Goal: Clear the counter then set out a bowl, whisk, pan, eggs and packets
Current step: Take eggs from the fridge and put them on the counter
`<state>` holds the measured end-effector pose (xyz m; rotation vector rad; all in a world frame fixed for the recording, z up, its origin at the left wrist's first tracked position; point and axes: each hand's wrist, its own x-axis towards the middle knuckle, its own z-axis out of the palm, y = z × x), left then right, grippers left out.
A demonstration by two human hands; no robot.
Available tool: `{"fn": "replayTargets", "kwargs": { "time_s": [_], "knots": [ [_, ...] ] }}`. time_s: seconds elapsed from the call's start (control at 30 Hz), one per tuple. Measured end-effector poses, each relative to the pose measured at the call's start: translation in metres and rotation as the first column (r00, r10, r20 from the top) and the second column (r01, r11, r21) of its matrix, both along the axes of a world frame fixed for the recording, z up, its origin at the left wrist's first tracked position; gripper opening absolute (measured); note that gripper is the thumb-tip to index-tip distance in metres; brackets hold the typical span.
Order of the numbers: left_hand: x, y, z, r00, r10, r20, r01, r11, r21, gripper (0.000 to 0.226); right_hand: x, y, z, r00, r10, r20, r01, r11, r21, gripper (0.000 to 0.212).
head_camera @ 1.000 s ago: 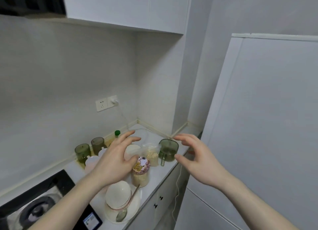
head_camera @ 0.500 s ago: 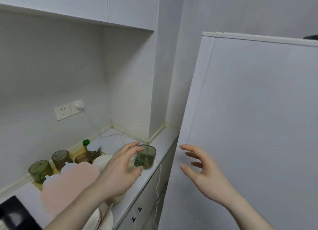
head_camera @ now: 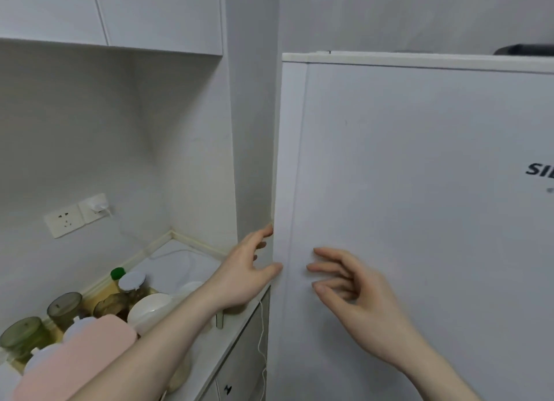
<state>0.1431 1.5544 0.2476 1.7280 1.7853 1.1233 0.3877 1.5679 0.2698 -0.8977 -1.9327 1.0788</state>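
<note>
The fingers of the left hand reach round the near edge of the white fridge door, their tips slipping out of sight into the gap between door and wall, while the thumb lies along the door's front face; they are hooked on that edge, though how firmly cannot be told. That placement suits prying the door open from its free side, most likely to fetch the eggs, none of which are in view. The right hand hovers just right of the left thumb, fingers loosely spread and holding nothing, close to the door face but apparently not touching it, probably ready to catch the door as it swings. Below and left of the left wrist runs the counter, not yet cleared: a white bowl, green-tinted jars, a green-capped bottle and a pink lidded container crowd it. No whisk, pan or packets can be made out.
</note>
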Motion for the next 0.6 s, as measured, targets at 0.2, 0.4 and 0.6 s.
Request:
{"fn": "replayTargets", "kwargs": {
  "time_s": [0.2,0.4,0.6],
  "knots": [
    [0.014,0.012,-0.017,0.938,-0.152,0.311,0.142,0.988,0.054,0.038,0.008,-0.003,-0.005,0.999,-0.035,-0.007,0.035,0.999,0.003,0.047],
    [0.013,0.015,-0.028,0.864,-0.176,0.471,0.162,0.984,0.070,0.029,0.015,-0.025,-0.013,0.983,-0.180,-0.021,0.181,0.983,0.017,0.046],
    [0.013,0.010,-0.029,0.837,-0.162,0.523,0.164,0.986,0.042,0.014,0.014,-0.054,-0.029,0.926,-0.376,-0.033,0.377,0.926,0.037,0.046]
  ]
}}
